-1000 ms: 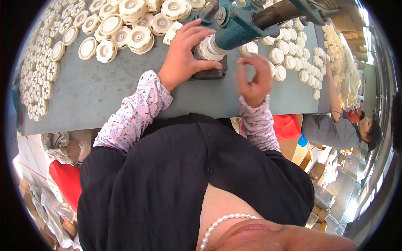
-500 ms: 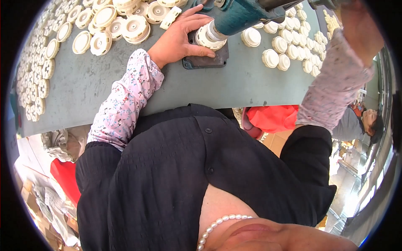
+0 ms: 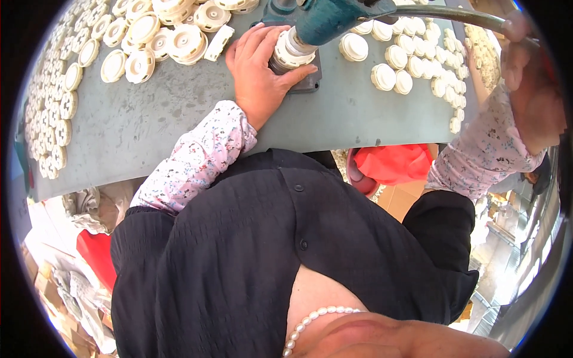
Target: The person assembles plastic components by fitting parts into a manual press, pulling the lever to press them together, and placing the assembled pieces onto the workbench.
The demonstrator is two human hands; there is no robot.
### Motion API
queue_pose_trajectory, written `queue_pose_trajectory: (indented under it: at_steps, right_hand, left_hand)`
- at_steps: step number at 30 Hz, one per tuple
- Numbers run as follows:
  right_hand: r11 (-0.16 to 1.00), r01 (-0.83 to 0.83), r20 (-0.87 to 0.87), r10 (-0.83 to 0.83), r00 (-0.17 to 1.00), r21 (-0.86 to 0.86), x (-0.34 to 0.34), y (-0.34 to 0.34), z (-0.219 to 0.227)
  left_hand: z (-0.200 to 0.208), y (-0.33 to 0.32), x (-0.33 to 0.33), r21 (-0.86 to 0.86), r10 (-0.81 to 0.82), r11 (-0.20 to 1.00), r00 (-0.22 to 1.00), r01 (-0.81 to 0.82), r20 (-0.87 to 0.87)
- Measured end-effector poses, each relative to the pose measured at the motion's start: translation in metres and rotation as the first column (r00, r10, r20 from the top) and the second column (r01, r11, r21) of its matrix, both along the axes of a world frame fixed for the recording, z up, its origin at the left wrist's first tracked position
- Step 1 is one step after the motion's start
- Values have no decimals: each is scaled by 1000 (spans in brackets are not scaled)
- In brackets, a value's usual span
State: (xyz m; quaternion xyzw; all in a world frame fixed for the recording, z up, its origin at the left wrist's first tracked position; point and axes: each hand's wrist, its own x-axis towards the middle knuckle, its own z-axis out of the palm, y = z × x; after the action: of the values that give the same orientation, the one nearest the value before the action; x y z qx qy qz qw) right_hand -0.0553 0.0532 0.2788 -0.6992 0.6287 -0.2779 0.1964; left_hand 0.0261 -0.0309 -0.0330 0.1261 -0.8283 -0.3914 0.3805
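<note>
Since the earliest frame, the right hand [image 3: 530,89] has been carried from beside the bench press to the far right, where it is raised at the outer end of the press's metal lever [image 3: 450,12]. Its fingers are blurred, but they are seen curled around the lever. Under the teal press head [image 3: 340,21], a round cream plastic part [image 3: 295,59] is gripped by the left hand [image 3: 258,77], with the thumb laid along the near side and the fingers wrapped around the left side. The part is held over the dark base plate [image 3: 310,80], directly below a white collar [image 3: 293,42]; how firmly it is pressed cannot be told. Just left of the fingertips, a cream piece [image 3: 219,43] is stood on edge. On the grey-green tabletop [image 3: 167,119], notched cream discs [image 3: 188,43] are heaped and spread to the left, and cream stepped caps [image 3: 353,47] are grouped to the right. Both forearms are covered by floral sleeves [image 3: 197,158]. Below the table edge, red cloth [image 3: 395,164] is seen beside a pink basin [image 3: 371,190].
</note>
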Motion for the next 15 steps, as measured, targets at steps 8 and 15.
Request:
queue_pose_trajectory:
  at_steps: [8, 15]
  right_hand:
    - [995, 77, 144, -85, 986, 58, -78, 113, 13]
    - [983, 123, 257, -154, 954, 133, -33, 133, 4]
  left_hand:
    - [-6, -7, -5, 98, -72, 992, 997, 76, -40]
    - [-5, -24, -3, 4, -184, 983, 983, 184, 25]
